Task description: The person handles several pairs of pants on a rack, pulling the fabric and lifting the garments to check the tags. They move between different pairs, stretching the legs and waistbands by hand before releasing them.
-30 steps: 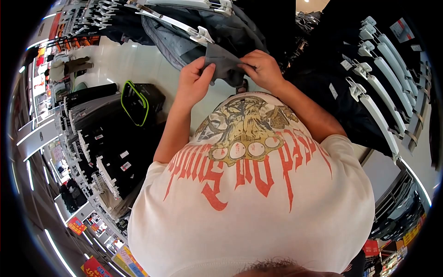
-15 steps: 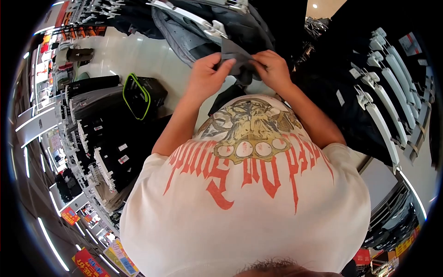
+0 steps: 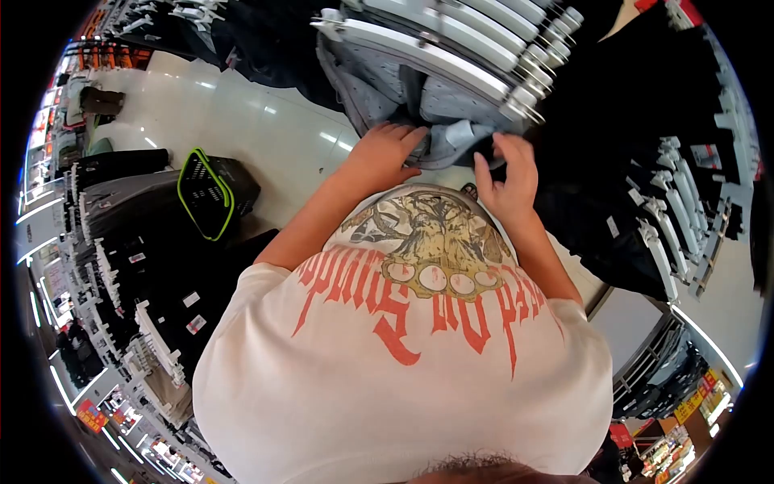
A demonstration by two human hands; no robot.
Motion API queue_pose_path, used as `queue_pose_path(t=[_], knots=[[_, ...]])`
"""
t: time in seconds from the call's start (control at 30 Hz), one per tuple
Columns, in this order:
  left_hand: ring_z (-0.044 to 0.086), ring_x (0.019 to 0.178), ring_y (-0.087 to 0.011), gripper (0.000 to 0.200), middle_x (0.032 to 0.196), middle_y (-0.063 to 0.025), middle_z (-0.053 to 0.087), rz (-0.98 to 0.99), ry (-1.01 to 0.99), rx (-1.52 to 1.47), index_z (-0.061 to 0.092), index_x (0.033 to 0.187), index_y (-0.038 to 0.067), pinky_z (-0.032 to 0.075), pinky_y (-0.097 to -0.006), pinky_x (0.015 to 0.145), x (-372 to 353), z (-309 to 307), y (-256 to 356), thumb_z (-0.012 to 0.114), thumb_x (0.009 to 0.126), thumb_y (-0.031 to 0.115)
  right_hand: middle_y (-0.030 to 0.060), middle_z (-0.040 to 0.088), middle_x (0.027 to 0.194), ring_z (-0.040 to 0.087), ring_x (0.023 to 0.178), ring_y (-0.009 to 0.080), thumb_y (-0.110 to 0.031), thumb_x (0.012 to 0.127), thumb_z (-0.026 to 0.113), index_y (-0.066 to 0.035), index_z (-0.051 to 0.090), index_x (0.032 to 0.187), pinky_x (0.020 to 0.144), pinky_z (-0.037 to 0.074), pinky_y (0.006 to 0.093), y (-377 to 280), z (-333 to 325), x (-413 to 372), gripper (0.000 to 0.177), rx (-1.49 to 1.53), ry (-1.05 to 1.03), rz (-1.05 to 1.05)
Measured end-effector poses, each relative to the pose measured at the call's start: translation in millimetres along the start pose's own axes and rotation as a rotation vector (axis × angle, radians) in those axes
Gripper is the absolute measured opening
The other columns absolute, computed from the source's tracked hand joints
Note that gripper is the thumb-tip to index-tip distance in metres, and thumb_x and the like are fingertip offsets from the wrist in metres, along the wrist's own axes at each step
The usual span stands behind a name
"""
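A grey garment point(image 3: 455, 105), which looks like trousers or shorts, hangs from a white clip hanger point(image 3: 395, 44) at the top of the view. Its upper edge gapes, so the speckled inside shows. At its near edge my left hand point(image 3: 380, 157) is closed on the grey cloth, fingers over it and thumb below. My right hand point(image 3: 509, 173) is beside the cloth's right side, thumb and fingers apart, holding nothing. A lighter grey flap point(image 3: 459, 137) lies between the two hands. Behind this garment, several more white hangers stand in a row.
Dark garments on white hangers point(image 3: 665, 218) hang close on my right. To the left are racks of black clothing point(image 3: 153, 266) and a black basket with a green rim point(image 3: 205, 194). Glossy pale floor point(image 3: 282, 121) shows between the racks.
Both hands were pinching a piece of grey cloth together; the right has let go and its fingers have spread. The view has shifted, showing more of the hanger row.
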State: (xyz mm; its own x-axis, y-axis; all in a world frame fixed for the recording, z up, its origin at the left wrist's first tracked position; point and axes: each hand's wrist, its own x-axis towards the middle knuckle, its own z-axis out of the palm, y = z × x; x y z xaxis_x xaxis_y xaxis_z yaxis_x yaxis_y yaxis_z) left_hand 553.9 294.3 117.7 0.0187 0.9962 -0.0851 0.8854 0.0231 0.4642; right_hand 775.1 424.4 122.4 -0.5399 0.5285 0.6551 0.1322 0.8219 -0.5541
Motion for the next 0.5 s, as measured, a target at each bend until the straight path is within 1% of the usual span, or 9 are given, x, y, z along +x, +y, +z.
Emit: queue_pose_path(t=[0.03,0.1,0.13,0.23,0.27,0.37,0.4,0.47,0.5], knots=[[0.055,0.122,-0.0374,0.073,0.130,-0.0174,0.061,0.055,0.044,0.040,0.054,0.137,0.004,0.042,-0.0472,0.108,-2,-4,-10,0.083,0.074,0.025,0.0087,0.063,0.079,0.062,0.068,0.0289,-0.013,0.082,0.078,-0.006,0.062,0.126,0.061,0.051,0.0350,-10,-2,8,0.048,-0.068,-0.185,0.063],[0.054,0.125,-0.0345,0.072,0.126,-0.0161,0.063,0.163,0.132,0.122,0.055,0.135,0.005,0.039,-0.0482,0.111,-6,-14,-31,0.084,0.072,0.026,0.0049,0.061,0.070,0.060,0.061,0.0250,-0.024,0.084,0.079,-0.010,0.059,0.136,0.055,0.048,0.0349,-32,-1,28,0.057,-0.297,-0.422,0.226],[0.049,0.132,-0.0328,0.070,0.124,-0.0139,0.063,0.186,0.152,0.154,0.059,0.131,0.006,0.035,-0.0486,0.115,-7,-27,-40,0.084,0.069,0.024,0.0059,0.063,0.070,0.063,0.062,0.0257,-0.034,0.084,0.078,-0.014,0.056,0.142,0.056,0.050,0.0362,-38,-2,39,0.065,-0.385,-0.554,0.336],[0.047,0.134,-0.0328,0.055,0.123,-0.0123,0.064,0.283,0.219,0.398,0.064,0.125,0.005,0.033,-0.0497,0.117,-11,-80,-69,0.076,0.074,0.020,0.0095,0.066,0.076,0.067,0.069,0.0295,-0.037,0.083,0.079,-0.012,0.060,0.134,0.059,0.052,0.0386,-40,-7,49,0.060,-0.597,-0.648,0.381],[0.046,0.136,-0.0300,0.040,0.120,-0.0100,0.065,0.322,0.298,0.489,0.068,0.117,0.006,0.030,-0.0490,0.119,-10,-87,-84,0.066,0.079,0.017,0.0107,0.067,0.079,0.067,0.071,0.0303,-0.036,0.081,0.080,-0.010,0.064,0.126,0.061,0.053,0.0397,-42,-9,52,0.054,-0.631,-0.648,0.355],[0.046,0.136,-0.0265,0.034,0.115,-0.0065,0.066,0.377,0.401,0.627,0.069,0.114,0.006,0.029,-0.0475,0.120,-11,-113,-114,0.060,0.083,0.016,0.0092,0.067,0.083,0.067,0.079,0.0297,-0.031,0.077,0.082,-0.007,0.069,0.110,0.066,0.053,0.0397,-57,-13,61,0.043,-0.727,-0.656,0.355],[0.046,0.136,-0.0235,0.029,0.111,-0.0029,0.067,0.399,0.443,0.651,0.071,0.107,0.007,0.029,-0.0452,0.120,-11,-121,-122,0.061,0.081,0.015,0.0088,0.066,0.083,0.066,0.080,0.0295,-0.031,0.076,0.083,-0.007,0.069,0.107,0.067,0.053,0.0397,-59,-17,60,0.041,-0.769,-0.663,0.368],[0.046,0.136,-0.0228,0.025,0.109,-0.0018,0.067,0.445,0.398,0.705,0.071,0.101,0.007,0.029,-0.0438,0.120,-13,-135,-138,0.061,0.080,0.014,0.0080,0.064,0.083,0.065,0.082,0.0290,-0.031,0.074,0.083,-0.006,0.070,0.100,0.069,0.053,0.0396,-62,-25,55,0.038,-0.846,-0.669,0.400],[0.046,0.136,-0.0224,0.023,0.108,-0.0013,0.067,0.467,0.371,0.732,0.071,0.098,0.007,0.030,-0.0431,0.120,-15,-141,-145,0.060,0.079,0.014,0.0074,0.062,0.082,0.063,0.081,0.0287,-0.031,0.071,0.085,-0.005,0.069,0.092,0.069,0.052,0.0399,-66,-29,54,0.036,-0.863,-0.646,0.390]])
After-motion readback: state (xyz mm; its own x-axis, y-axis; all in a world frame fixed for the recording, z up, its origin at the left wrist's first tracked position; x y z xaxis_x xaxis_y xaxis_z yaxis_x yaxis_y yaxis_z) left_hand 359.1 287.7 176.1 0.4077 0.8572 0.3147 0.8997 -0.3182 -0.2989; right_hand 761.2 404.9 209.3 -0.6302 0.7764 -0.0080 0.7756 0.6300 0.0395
